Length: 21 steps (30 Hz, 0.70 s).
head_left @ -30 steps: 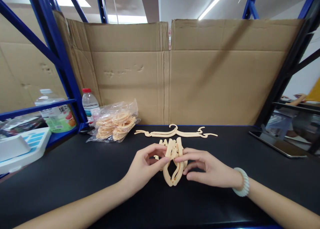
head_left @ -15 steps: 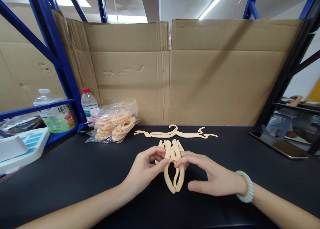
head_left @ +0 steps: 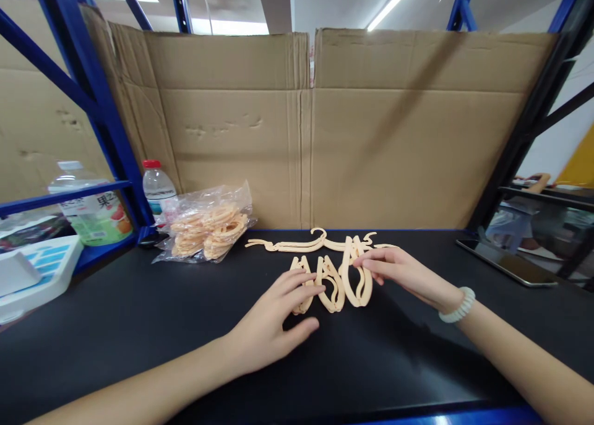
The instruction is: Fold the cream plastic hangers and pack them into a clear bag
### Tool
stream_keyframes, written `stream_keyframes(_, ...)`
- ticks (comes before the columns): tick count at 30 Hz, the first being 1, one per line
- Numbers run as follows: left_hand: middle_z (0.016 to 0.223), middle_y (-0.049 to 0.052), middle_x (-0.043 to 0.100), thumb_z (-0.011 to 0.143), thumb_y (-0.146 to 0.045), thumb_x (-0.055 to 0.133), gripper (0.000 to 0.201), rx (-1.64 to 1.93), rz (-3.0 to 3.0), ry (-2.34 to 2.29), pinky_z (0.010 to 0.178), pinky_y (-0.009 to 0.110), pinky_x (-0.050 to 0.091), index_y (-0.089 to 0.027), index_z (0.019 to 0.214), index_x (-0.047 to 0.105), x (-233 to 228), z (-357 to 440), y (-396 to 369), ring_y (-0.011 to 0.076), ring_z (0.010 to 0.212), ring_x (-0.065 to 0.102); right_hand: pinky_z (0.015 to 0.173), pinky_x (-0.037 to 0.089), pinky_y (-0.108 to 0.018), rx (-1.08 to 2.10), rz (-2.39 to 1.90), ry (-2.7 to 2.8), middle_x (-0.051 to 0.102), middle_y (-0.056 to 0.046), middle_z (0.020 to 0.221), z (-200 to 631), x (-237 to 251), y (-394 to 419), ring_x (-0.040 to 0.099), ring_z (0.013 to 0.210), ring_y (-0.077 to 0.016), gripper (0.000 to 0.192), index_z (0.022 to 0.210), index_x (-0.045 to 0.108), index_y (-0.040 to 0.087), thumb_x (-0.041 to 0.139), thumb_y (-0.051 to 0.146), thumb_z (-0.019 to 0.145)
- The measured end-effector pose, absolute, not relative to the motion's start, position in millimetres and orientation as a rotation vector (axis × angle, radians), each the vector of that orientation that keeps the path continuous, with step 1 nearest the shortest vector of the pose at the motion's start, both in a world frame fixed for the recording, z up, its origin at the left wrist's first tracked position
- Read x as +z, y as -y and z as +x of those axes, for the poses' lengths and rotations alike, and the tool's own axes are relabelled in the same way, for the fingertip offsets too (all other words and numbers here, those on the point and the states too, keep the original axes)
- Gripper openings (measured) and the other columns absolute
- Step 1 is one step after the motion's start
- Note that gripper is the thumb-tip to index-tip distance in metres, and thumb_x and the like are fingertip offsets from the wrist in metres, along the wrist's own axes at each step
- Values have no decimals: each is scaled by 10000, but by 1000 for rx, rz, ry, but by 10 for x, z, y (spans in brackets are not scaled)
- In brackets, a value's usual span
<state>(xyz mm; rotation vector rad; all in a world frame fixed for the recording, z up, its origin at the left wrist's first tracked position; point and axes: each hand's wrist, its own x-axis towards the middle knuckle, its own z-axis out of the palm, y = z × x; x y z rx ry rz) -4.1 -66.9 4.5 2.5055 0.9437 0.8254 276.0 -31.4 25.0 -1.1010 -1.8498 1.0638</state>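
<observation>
Three folded cream plastic hangers lie side by side on the black table [head_left: 139, 326]. My right hand [head_left: 399, 273] holds the rightmost folded hanger [head_left: 356, 283] between thumb and fingers, a pale bead bracelet on the wrist. My left hand [head_left: 273, 326] rests flat with spread fingers, its fingertips touching the leftmost folded hanger [head_left: 299, 270] and reaching the middle one [head_left: 331, 286]. Behind them an unfolded cream hanger [head_left: 297, 244] lies flat.
A clear bag of more folded hangers [head_left: 206, 227] lies at the back left, next to a water bottle [head_left: 156, 187] and a blue rack post [head_left: 99, 103]. A cardboard wall [head_left: 371, 128] closes the back. A tablet [head_left: 505, 261] lies at the right; a white box [head_left: 32, 276] sits at the left.
The stack of folded hangers held upright between both hands has been split. My right hand carried one to the right; the other two now lie flat under my left fingertips.
</observation>
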Motion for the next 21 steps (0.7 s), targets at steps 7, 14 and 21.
stream_keyframes(7, 1559, 80, 190, 868, -428, 565, 647, 336, 2660, -935, 1101, 647, 66, -338, 1453, 304, 41, -59, 743, 355, 1425, 139, 501, 409, -227, 867, -1278, 2129, 574, -3, 701, 2813, 112, 279, 459, 549, -105, 387, 1070, 668, 165, 685, 408, 769)
stream_keyframes(14, 1566, 82, 137, 889, -473, 514, 663, 273, 2699, -990, 1109, 630, 86, -334, 1475, 237, 53, -69, 738, 351, 1430, 95, 625, 501, -263, 837, -1141, 2413, 346, -129, 1475, 2788, 173, 439, 518, 645, -95, 818, 1408, 428, 266, 776, 309, 669)
stream_keyframes(21, 1561, 82, 149, 916, -517, 435, 606, 260, 2686, -1081, 1092, 656, 92, -347, 1468, 250, 56, -64, 746, 367, 1427, 91, 727, 511, -296, 798, -1085, 2525, 344, -110, 1468, 2807, 168, 430, 536, 709, -119, 756, 1433, 375, 276, 712, 295, 757)
